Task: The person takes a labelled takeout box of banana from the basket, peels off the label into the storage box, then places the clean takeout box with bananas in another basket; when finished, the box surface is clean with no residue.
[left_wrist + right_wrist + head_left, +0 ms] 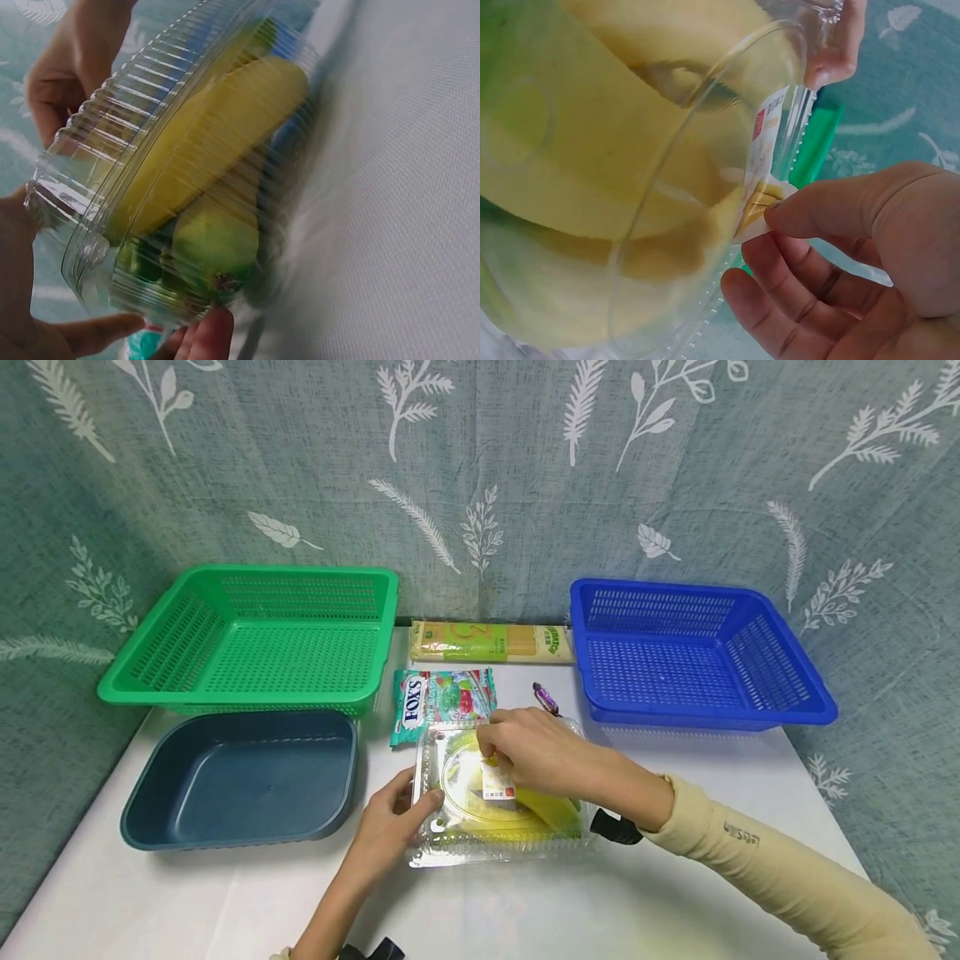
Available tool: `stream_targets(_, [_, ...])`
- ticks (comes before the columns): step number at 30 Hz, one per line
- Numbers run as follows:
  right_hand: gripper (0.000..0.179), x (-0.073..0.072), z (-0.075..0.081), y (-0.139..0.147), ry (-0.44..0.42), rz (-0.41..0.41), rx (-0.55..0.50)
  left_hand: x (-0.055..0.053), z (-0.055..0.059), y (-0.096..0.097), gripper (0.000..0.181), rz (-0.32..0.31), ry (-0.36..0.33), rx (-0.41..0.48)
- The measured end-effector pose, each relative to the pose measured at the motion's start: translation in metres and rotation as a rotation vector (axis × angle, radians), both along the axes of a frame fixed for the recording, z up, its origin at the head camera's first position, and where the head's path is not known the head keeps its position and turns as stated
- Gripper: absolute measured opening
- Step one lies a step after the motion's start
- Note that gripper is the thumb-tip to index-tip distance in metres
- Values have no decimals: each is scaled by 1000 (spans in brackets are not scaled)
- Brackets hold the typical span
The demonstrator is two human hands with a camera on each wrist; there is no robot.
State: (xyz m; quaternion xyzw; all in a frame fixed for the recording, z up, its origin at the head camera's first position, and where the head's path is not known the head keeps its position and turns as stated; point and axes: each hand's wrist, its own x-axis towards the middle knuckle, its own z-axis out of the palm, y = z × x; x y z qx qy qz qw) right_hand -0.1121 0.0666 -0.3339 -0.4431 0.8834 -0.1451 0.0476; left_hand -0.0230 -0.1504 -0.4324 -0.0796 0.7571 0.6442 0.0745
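Note:
A clear plastic clamshell box [450, 852] with yellow bananas [217, 135] inside stands on the white table. My left hand [393, 818] grips its left side, thumb over the lid's edge and fingers against the side wall. Above the lid, my right hand [536, 752] pinches one end of a white sticker label [761, 150] between thumb and forefinger. That end, printed with a banana picture, is lifted off the plastic, while the part with the red mark lies along the lid. In the left wrist view, a greenish-yellow fruit end [217, 240] shows low in the box.
Behind the box lie a FOX'S candy bag [442, 697], a small purple wrapped candy [546, 697] and a noodle pack [491, 643]. A green basket [247, 697] and a dark blue tub [240, 839] stand left, a blue basket [705, 714] right. A patterned curtain [480, 460] hangs behind.

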Motion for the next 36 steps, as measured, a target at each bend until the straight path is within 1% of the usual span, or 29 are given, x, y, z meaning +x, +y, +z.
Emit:
stream_targets(7, [27, 3, 2, 0, 9, 11, -4, -1, 0, 1, 51, 10, 3, -25])
stream_targets(14, [26, 6, 5, 1, 10, 11, -14, 1, 0, 1, 51, 14, -7, -6])
stream_targets(23, [28, 10, 10, 1, 34, 19, -26, 0, 0, 1, 46, 26, -12, -4])
stream_targets(32, [26, 16, 16, 1, -7, 2, -3, 1, 0, 1, 46, 32, -19, 14])
stream_targets(36, [25, 18, 18, 0, -7, -2, -5, 1, 0, 1, 46, 33, -17, 17])
